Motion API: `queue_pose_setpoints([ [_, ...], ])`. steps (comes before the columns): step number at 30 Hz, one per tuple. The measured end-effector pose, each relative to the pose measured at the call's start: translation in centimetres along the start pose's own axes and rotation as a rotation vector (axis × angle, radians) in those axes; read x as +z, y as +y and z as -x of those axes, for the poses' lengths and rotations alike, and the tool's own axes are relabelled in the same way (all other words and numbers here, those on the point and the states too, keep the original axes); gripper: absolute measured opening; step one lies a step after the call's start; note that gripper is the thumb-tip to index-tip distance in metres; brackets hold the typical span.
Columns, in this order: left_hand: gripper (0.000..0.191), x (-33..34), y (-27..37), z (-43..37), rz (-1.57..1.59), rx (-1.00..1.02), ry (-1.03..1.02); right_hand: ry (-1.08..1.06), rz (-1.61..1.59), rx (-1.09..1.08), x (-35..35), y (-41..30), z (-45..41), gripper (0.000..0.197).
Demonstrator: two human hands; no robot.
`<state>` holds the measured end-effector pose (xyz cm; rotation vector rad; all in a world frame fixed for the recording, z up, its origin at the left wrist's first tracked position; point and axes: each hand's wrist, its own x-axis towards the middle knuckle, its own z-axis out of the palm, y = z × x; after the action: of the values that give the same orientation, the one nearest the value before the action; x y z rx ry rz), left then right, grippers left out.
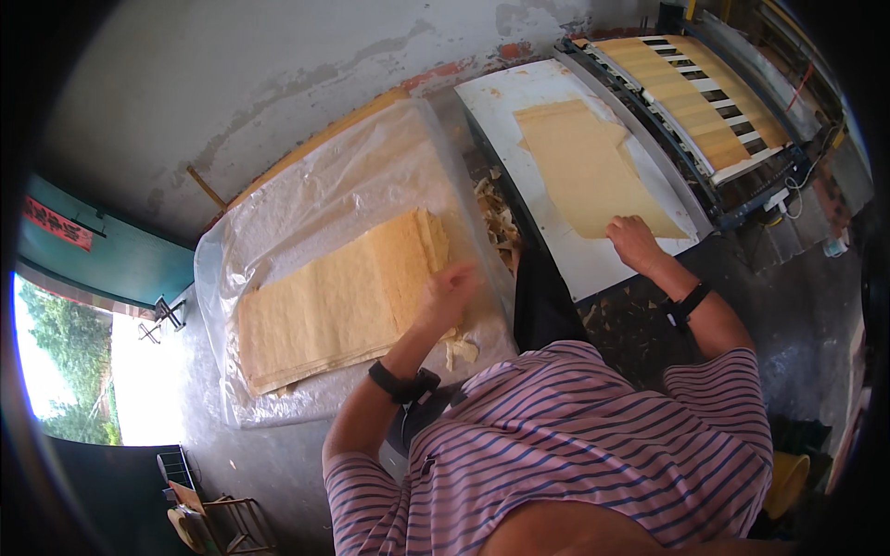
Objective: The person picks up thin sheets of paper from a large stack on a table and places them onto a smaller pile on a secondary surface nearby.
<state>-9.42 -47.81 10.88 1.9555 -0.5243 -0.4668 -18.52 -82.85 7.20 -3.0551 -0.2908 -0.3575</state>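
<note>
My right hand [631, 242] pinches the near edge of a thin tan sheet [591, 167], whose material I cannot settle. The sheet lies askew on a white tabletop [570, 267], over at least one other sheet whose edges show. My left hand [448, 292], blurred by motion, is over the right end of a stack of similar tan sheets [320, 306]; whether it touches them is unclear. Clear plastic film [313, 187] lies under this stack. Torn scraps [460, 351] are by the stack's near right corner.
Right of the white tabletop, a machine with a slatted bed [702, 83] carries tan strips. Broken pieces [495, 215] fill the gap between the work surfaces. A peeling wall [278, 90] rises behind. A wooden chair [236, 521] stands lower left, near a bright doorway [139, 375].
</note>
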Motion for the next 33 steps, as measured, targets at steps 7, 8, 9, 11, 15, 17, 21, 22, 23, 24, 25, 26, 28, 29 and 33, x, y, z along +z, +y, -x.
queue_pose_setpoints([
  [7, 0.055, 0.9, 9.1, -2.7, -0.347, 0.593, 0.301, -0.103, -0.203, -0.394, -19.8, -9.9, -4.2, 0.009],
  [8, 0.05, 0.7, 9.9, -3.1, -0.327, 0.741, 0.244, -0.122, -0.261, -0.43, -21.9, -10.7, -4.5, 0.009],
  [9, 0.044, 0.7, 10.6, -3.1, -0.314, 0.883, 0.187, -0.139, -0.325, -0.47, -23.3, -11.3, -4.9, 0.01],
  [11, 0.028, 0.9, 12.0, -2.3, -0.139, 0.79, -0.139, -0.029, -0.277, -0.495, -24.8, -11.3, -5.4, 0.011],
  [15, 0.013, 0.5, 13.7, -1.6, 0.097, 0.576, -0.229, 0.185, -0.172, -0.269, -25.5, -11.7, -6.6, 0.015],
  [17, 0.012, -1.0, 12.3, -2.7, 0.542, 0.43, -0.118, 0.615, -0.109, -0.318, -25.6, -14.3, -7.1, 0.016],
  [21, 0.015, -8.6, 12.0, -3.4, 0.685, 0.388, 0.203, 0.24, -0.433, -0.564, -18.9, -15.9, -5.6, 0.017],
  [22, 0.018, -11.0, 12.1, -2.9, 0.737, 0.463, 0.281, 0.023, -0.579, -0.434, -16.0, -15.6, -5.1, 0.016],
  [23, 0.018, -13.5, 12.7, -2.3, 0.724, 0.504, 0.397, -0.12, -0.66, -0.179, -12.6, -14.0, -4.6, 0.02],
  [24, 0.018, -16.0, 12.7, -1.6, 0.788, 0.531, 0.514, -0.263, -0.732, 0.078, -9.3, -11.8, -4.0, 0.025],
  [25, 0.02, -18.8, 12.1, -1.1, 0.833, 0.545, 0.611, -0.175, -0.728, 0.188, -6.9, -10.1, -4.2, 0.034],
  [26, 0.02, -21.2, 11.3, -0.7, 0.798, 0.633, 0.735, -0.086, -0.721, 0.303, -4.3, -8.1, -4.5, 0.042],
  [28, 0.018, -25.9, 8.8, 1.6, 0.848, 0.574, 0.82, -0.158, -0.967, 0.619, -0.3, -5.6, -6.9, 0.065],
  [29, 0.018, -27.7, 6.7, 2.6, 0.833, 0.563, 0.854, -0.256, -1.045, 0.805, -0.2, -6.6, -9.0, 0.069],
  [33, 0.025, -34.7, -6.3, 7.3, 0.689, 0.426, 1.208, -0.368, -1.351, 0.814, 3.6, -10.5, -15.9, 0.072],
])
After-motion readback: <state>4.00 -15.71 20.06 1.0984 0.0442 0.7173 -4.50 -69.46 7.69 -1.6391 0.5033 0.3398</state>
